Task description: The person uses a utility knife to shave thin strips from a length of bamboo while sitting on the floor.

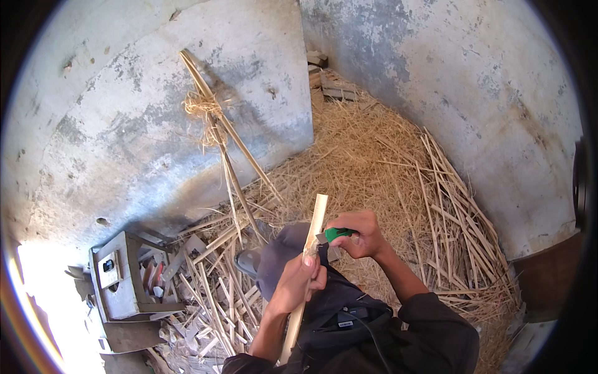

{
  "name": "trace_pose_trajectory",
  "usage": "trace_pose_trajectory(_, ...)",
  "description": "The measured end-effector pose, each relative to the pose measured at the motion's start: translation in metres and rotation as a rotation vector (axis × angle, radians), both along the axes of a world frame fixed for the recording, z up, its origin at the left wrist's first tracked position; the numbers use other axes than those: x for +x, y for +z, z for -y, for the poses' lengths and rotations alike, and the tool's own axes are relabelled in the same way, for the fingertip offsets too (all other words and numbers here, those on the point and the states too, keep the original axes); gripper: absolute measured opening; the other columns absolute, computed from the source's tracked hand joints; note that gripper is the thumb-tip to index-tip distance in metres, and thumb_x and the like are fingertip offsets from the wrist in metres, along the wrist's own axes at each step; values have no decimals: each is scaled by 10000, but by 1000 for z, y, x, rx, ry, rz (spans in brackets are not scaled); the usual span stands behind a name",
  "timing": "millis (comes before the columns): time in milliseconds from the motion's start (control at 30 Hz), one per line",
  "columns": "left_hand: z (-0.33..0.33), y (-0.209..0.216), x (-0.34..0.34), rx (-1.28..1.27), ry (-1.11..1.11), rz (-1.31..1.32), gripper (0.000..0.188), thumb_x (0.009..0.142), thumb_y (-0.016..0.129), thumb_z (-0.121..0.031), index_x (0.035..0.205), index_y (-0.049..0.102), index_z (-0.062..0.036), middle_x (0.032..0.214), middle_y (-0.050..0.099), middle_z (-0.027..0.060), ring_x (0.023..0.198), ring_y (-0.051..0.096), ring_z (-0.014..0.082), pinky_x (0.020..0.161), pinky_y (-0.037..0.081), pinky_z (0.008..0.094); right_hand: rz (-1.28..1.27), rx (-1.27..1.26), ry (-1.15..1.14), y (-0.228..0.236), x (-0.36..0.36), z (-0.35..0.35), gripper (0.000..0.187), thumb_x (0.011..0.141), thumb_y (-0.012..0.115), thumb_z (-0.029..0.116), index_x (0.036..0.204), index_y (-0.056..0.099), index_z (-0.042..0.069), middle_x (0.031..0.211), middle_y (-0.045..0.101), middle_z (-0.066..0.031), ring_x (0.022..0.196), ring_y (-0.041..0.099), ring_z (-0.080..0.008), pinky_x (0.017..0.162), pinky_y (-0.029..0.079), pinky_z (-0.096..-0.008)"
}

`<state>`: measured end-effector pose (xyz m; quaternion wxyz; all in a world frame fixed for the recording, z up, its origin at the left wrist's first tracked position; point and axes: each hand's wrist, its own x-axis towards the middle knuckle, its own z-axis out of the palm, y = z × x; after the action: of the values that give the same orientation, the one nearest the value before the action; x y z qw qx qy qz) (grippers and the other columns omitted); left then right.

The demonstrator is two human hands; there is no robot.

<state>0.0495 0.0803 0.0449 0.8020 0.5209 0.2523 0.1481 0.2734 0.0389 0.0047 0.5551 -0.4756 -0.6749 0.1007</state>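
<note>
Watching from my end through the head camera, I read the pale wooden strip (317, 215) first: its long axis runs away from the body, from low beside the left forearm up to a squared end tipped slightly to the right, above the dark-trousered lap. The left hand (298, 282) is wrapped around it partway along, thumb uppermost, with a length of strip free beyond the grip and the rest trailing back toward the lower edge of my view.

The right hand (358, 234) lies to the right of the strip and a little farther from the body than the left; its fingers are curled around a green-handled knife (336, 234). The blade points leftward, nearly square across the strip's axis, just beyond the left thumb. That crossing is the relation I judge matters most — blade at the strip's right edge, close to the holding thumb. I can't tell whether the edge is biting into the wood or merely resting by it; the spot is too small and cluttered. The left hand is nearer the strip — it's on it — while the right meets it only by way of the knife.
</note>
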Motion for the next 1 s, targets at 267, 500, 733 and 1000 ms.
trace_pose_trajectory(267,19,-10,-7,122,-313,6,492,1087,368,-519,854,491,-103,680,481,-27,551,434,63,461,382,231,-136,-221,-452,-35,65,-24,351,963,690,383,966,744,35,788,729,-63,610,638,-122,529,444,-256)
trace_pose_trajectory(500,9,-10,-2,-34,-46,32,431,1091,414,-438,921,489,-49,741,509,41,575,460,79,475,401,228,-499,-188,-394,-43,71,-14,373,997,610,405,969,682,40,673,506,50,597,440,-71,559,326,-259)
trace_pose_trajectory(733,2,3,1,-64,-29,38,328,1122,373,-319,1029,498,-30,723,505,43,530,469,102,466,409,245,-285,-203,-171,-9,39,7,399,960,673,442,980,684,43,745,599,4,622,518,-96,566,385,-271)
trace_pose_trajectory(1000,5,-3,3,123,46,-18,338,1111,426,-341,955,534,-61,699,493,-18,549,421,45,505,375,211,45,-125,-39,13,8,13,351,856,791,375,934,727,39,749,694,-74,589,664,-232,537,505,-324)
